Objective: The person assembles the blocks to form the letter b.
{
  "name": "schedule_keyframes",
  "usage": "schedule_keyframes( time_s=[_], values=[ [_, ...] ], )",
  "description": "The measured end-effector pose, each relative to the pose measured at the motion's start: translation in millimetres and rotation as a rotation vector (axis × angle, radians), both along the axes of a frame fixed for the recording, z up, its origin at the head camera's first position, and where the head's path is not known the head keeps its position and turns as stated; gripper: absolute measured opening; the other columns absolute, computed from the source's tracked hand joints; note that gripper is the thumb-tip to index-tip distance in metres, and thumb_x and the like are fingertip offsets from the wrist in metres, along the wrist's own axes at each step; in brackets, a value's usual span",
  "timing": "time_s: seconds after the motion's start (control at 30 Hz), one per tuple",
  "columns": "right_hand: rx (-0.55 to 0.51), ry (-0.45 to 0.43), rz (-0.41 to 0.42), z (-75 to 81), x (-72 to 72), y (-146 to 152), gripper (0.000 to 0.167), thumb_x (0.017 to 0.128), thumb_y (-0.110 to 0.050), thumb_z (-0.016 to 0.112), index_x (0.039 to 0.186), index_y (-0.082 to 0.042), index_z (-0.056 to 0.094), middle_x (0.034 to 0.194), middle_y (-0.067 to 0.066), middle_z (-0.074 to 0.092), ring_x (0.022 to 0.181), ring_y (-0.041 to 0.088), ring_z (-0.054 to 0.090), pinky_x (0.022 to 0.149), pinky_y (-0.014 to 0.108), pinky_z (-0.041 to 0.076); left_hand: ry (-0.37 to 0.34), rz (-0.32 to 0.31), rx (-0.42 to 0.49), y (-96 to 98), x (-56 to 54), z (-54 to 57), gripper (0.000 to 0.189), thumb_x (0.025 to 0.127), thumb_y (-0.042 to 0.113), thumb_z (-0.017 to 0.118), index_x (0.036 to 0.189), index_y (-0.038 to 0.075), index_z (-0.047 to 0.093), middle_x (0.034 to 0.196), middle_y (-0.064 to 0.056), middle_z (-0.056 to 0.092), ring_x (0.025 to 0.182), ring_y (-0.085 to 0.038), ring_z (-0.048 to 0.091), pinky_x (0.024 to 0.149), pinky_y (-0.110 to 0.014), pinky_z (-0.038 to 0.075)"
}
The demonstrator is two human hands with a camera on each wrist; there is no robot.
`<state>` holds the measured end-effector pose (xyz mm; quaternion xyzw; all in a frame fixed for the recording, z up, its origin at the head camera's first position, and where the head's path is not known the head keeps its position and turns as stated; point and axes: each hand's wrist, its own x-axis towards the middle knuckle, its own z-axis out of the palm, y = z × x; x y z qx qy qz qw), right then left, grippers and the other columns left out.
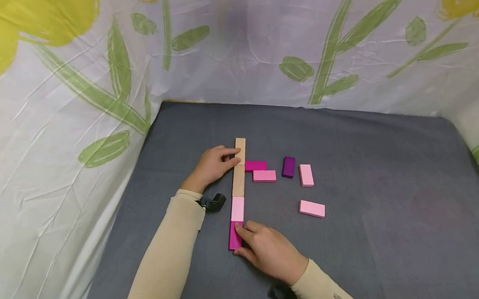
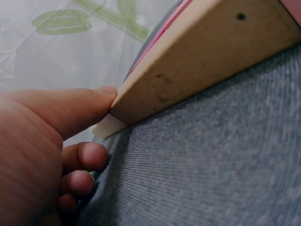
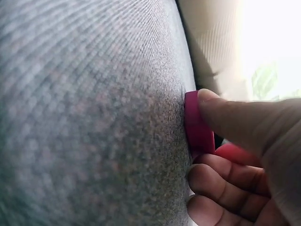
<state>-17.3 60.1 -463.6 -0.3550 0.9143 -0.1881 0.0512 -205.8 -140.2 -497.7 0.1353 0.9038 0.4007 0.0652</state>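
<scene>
A straight row of end-to-end blocks runs up the table: two bare wooden blocks at the far end, then a light pink block and a magenta block nearest. My left hand touches the far wooden block with thumb and index finger. In the left wrist view its thumb lies straight against a wooden block's edge; the index finger is hidden. At the near end my right hand pinches the magenta block, its thumb on the block's end in the right wrist view.
Right of the row lie another magenta block, touching it, and a pink block beside that. Farther right are a purple block and two pink blocks. Grey cloth covers the table; a flowered curtain hangs behind.
</scene>
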Motion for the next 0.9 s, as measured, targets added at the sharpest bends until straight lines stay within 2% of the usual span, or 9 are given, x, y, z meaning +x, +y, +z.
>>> schedule_keyframes(
  time_s=[0.23,0.47,0.67,0.9],
  values=[
    [-0.005,0.012,0.006,2.5,2.1,0,0.052,0.096,-0.037,0.079,0.132,-0.001,0.071,0.087,-0.003,0.057,0.070,0.005,0.044,0.064,0.021,0.042,-0.002,0.010,-0.002,-0.5,0.6,-1.1,0.039,0.102,0.031,0.072,0.139,0.019,0.071,0.085,-0.004,0.054,0.074,-0.019,0.048,0.067,-0.032,0.037],
    [-0.018,0.029,-0.026,8.0,-3.2,7,0.048,0.097,-0.036,0.077,0.131,-0.003,0.072,0.095,0.000,0.067,0.075,0.007,0.055,0.070,0.028,0.056,-0.010,0.010,0.006,1.3,1.3,2.3,0.039,0.102,0.031,0.072,0.139,0.018,0.072,0.086,-0.004,0.054,0.074,-0.019,0.049,0.067,-0.032,0.037],
    [-0.049,0.100,-0.094,14.0,-21.4,21,0.039,0.095,-0.033,0.081,0.123,-0.007,0.077,0.094,-0.001,0.069,0.077,0.009,0.059,0.074,0.031,0.057,-0.024,0.013,0.002,1.4,2.8,1.8,0.040,0.102,0.031,0.072,0.140,0.019,0.071,0.086,-0.004,0.054,0.074,-0.019,0.048,0.066,-0.032,0.037],
    [-0.058,0.167,-0.173,24.6,-53.9,39,0.038,0.091,-0.024,0.085,0.122,-0.004,0.078,0.103,0.005,0.070,0.090,0.018,0.065,0.082,0.037,0.059,-0.016,0.018,0.005,1.5,1.1,2.0,0.040,0.101,0.031,0.073,0.139,0.019,0.071,0.085,-0.004,0.054,0.074,-0.020,0.048,0.066,-0.033,0.037]
  ],
)
